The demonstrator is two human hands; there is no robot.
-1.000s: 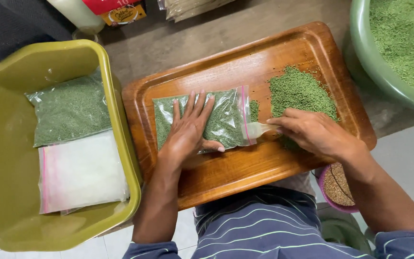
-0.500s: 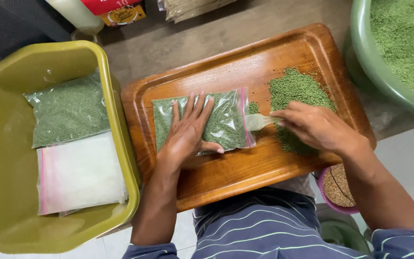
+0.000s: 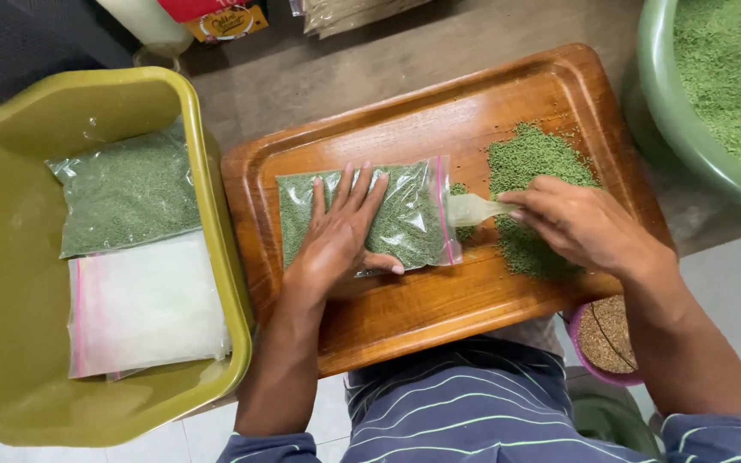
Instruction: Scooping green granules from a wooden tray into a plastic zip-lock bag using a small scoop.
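Note:
A clear zip bag (image 3: 409,219) with a pink seal strip lies on a wooden tray (image 3: 439,304), partly filled with green granules. My left hand (image 3: 340,231) rests flat on the bag, fingers spread, pressing it down. My right hand (image 3: 576,225) grips a small translucent spoon (image 3: 476,208) whose bowl sits at the bag's mouth. A loose heap of green granules (image 3: 529,167) lies on the tray under and beyond my right hand.
An olive plastic tub (image 3: 10,257) at the left holds a filled bag of green granules (image 3: 126,193) and a stack of white zip bags (image 3: 143,304). A large green basin of granules (image 3: 718,86) stands at the right. A small pink bowl of brown grains (image 3: 604,334) sits below the tray.
My right hand with the spoon has shifted slightly away from the bag's mouth toward the heap. My left hand stays flat on the bag.

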